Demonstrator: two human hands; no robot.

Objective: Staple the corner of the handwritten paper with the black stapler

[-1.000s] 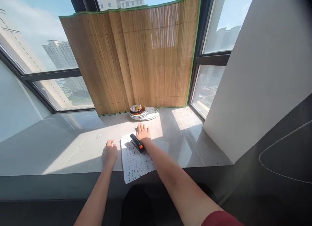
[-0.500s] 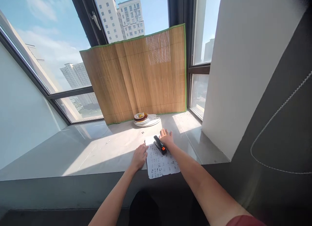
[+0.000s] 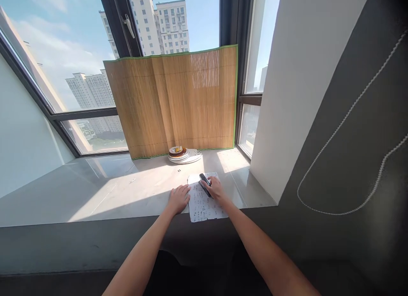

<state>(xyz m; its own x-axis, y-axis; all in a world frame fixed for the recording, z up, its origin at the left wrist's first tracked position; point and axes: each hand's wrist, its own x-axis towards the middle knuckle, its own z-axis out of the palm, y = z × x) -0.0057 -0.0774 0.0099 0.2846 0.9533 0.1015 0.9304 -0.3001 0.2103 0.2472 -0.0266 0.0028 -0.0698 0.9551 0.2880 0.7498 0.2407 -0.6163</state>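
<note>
A sheet of paper with rows of handwriting lies at the sill's front edge, its lower end over the edge. On it is a black stapler, tilted toward the upper left. My right hand is closed around the stapler's near part. Flat at the paper's left edge rests my left hand, fingers stretched out and holding nothing. Two tiny dark pieces lie on the sill above the left hand.
Stacked plates stand at the back of the pale sill, before a bamboo mat leaning on the window. A white wall bounds the right side; a beaded cord hangs farther right.
My right hand has gone from lying flat beside the stapler to gripping it. The paper's upper part now shows more. The whole view has shifted slightly.
</note>
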